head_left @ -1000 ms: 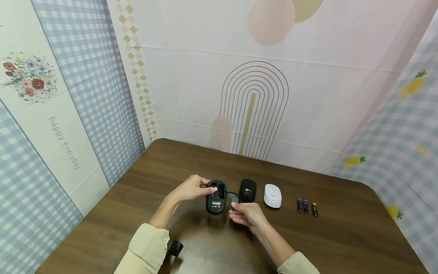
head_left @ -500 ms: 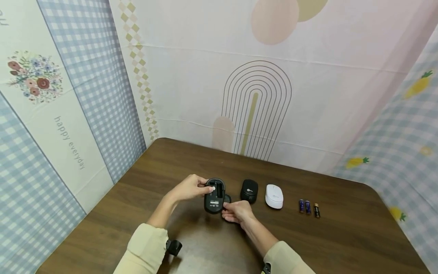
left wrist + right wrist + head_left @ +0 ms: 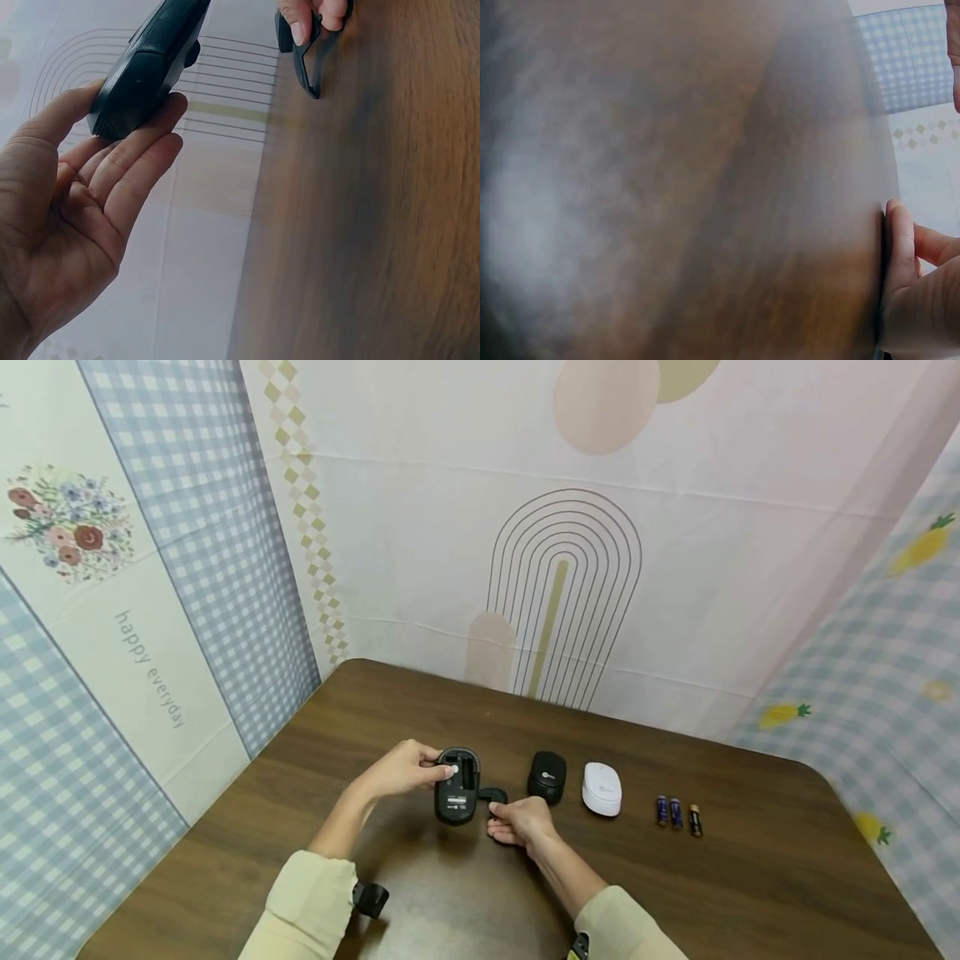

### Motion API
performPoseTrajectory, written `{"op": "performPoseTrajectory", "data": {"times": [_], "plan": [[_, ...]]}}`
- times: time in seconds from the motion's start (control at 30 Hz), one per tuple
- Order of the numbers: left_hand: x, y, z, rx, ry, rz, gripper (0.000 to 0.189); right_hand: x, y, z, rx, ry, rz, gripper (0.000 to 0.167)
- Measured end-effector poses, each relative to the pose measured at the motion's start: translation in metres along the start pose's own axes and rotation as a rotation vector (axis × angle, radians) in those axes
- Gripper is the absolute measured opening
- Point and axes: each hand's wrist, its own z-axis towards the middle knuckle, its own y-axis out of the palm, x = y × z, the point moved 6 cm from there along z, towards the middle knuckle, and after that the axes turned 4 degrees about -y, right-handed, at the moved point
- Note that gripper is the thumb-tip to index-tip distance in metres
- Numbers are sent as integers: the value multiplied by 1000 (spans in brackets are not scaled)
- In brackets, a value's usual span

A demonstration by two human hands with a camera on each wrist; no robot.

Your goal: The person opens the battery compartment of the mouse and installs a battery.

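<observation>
My left hand (image 3: 397,772) grips a black computer mouse (image 3: 455,806) above the table, its underside turned towards me. The battery slot (image 3: 469,772) in that underside is uncovered, and the thumb lies beside it. A thin black battery cover (image 3: 492,795) is pinched by my right hand (image 3: 528,823), just right of the mouse. The left wrist view shows the mouse (image 3: 146,71) edge-on between thumb and fingers, with the cover (image 3: 304,67) apart from it. At the right wrist view's edge, my right hand (image 3: 922,285) is partly seen; most of that view is blurred.
A second black mouse (image 3: 547,778) and a white mouse (image 3: 602,790) lie beyond my right hand. Farther right are two blue batteries (image 3: 669,812) and one black-and-copper battery (image 3: 696,821). Patterned cloths (image 3: 420,527) hang behind the brown table (image 3: 405,693).
The cover was apart from the mouse, then came in against its right edge, and now a small gap shows again. My left hand and the mouse have moved slightly left.
</observation>
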Motion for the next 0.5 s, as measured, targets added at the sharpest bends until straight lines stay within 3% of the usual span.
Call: {"op": "performPoseTrajectory", "data": {"times": [0.3, 0.5], "plan": [[-2, -7, -7, 16, -28, 11, 26, 0, 1, 3, -8, 7, -52, 22], [19, -6, -18, 9, -28, 10, 25, 0, 0, 2, -29, 30, -116, 23]]}}
